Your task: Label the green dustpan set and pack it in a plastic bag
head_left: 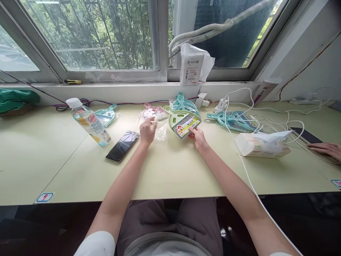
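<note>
My right hand [197,138] grips the lower right edge of a light green dustpan set [178,119], a small dustpan with dark bristles and a yellow printed label. The set is tilted up, its handle pointing to the upper left. My left hand [148,131] is curled beside clear plastic wrapping [161,132]; whether anything is between its fingers does not show. Just behind that hand lies a pink dustpan set [153,111]. Teal dustpan sets [183,103] in clear wrap lie behind the green one.
Left are a phone [122,146], a drink bottle [89,122] and a teal set [106,115]. Right are more teal sets [236,121], a tissue pack [262,145] and tangled white cables [246,158]. Another person's hand [326,149] rests by a dark device [306,135].
</note>
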The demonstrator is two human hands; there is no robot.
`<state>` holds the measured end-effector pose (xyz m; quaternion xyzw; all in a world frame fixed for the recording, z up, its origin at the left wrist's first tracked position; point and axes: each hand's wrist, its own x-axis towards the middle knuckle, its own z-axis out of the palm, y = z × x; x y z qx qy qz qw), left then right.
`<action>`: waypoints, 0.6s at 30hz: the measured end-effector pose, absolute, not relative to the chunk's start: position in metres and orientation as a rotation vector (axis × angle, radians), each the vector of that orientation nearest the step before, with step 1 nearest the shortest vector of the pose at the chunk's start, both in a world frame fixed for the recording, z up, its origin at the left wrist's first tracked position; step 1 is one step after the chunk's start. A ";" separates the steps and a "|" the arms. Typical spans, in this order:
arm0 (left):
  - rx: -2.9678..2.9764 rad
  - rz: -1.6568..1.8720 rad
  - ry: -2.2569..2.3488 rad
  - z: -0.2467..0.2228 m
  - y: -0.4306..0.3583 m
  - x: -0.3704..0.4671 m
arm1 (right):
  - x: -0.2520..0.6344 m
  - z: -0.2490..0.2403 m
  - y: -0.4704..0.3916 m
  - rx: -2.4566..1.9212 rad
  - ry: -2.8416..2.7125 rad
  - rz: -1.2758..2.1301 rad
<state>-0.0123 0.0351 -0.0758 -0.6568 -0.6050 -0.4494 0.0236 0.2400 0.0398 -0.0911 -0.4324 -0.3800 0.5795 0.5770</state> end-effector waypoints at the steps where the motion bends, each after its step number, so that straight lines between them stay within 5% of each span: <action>1: -2.110 -1.235 -1.876 -0.077 0.032 -0.004 | 0.240 -0.091 0.039 -1.017 -0.891 1.356; 7: -2.533 -0.530 -1.739 -0.081 0.019 0.027 | 0.240 -0.089 0.039 -1.037 -0.890 1.361; 18: -2.060 -0.771 -1.888 -0.074 0.033 -0.024 | 0.240 -0.087 0.038 -1.050 -0.878 1.360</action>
